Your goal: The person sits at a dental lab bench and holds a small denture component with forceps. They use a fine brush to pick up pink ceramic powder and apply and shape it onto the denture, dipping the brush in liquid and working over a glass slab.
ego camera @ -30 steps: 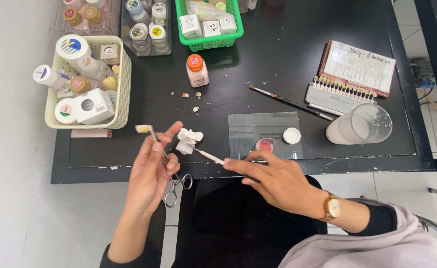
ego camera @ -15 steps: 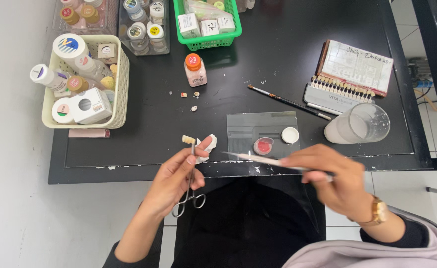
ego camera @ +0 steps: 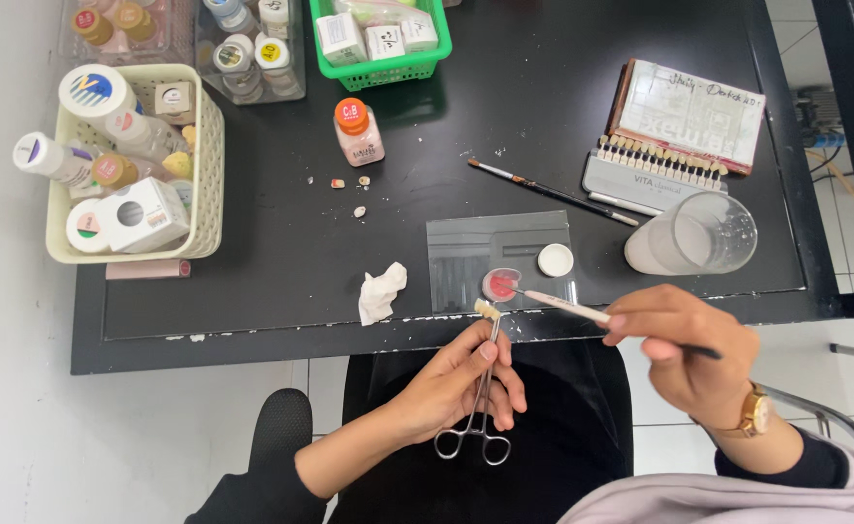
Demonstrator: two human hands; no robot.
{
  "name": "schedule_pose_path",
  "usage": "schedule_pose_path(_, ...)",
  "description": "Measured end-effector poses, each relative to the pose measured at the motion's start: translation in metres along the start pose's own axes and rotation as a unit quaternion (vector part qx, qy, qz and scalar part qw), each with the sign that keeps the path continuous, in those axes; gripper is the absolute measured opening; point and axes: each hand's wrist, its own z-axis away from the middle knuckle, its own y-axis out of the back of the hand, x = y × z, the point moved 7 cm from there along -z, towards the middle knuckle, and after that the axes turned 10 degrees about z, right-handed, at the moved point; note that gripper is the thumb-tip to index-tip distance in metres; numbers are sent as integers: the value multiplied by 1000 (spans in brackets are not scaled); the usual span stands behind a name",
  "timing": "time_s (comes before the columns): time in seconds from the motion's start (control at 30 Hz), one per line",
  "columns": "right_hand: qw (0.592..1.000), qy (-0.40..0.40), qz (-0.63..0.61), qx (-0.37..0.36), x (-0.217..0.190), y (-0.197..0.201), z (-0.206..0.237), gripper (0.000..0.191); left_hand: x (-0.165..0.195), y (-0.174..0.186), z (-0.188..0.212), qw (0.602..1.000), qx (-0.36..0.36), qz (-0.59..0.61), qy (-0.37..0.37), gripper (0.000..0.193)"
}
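Brush (ego camera: 582, 311) tip now in pink paste (ego camera: 500, 285).

Black table (ego camera: 281, 272); cream basket (ego camera: 209, 175), glass slab (ego camera: 466, 252), crumpled tissue (ego camera: 380, 292) on it.

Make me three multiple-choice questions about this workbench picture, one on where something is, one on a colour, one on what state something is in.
1. Where does the crumpled white tissue lie?
A. in the green basket
B. on the black table, left of the clear glass slab
C. inside the cup

2. What colour is the cap of the small bottle standing alone?
A. orange
B. blue
C. black

3. What is the left hand doing?
A. resting empty
B. gripping metal forceps that hold a small tooth-like piece
C. lifting the frosted cup

Answers: 1 B, the tissue lies beside the slab; 2 A, the cap shows orange; 3 B, the fingers wrap the forceps.
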Motion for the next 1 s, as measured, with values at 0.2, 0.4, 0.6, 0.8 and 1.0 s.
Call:
schedule_pose_path(0.2,999,-3,27,-17,-4,-3,-11,29,9,10,3,995,-13,-71,-66,27)
schedule_pose_path(0.4,998,-52,16,-15,8,-6,-12,35,4,15,6,999,21,31,15,31)
schedule_pose_path(0.6,993,-91,-69,4,23,-7,-7,35,9,12,7,1000,16,8,8,24)
schedule_pose_path(0.8,993,-88,-74,36,29,-5,-1,41,9,12,6,1000,15,14,2,24)
schedule_pose_path(1.0,993,-93,-72,21,32,-9,-1,42,9,12,5,1000,3,20,-8,22)
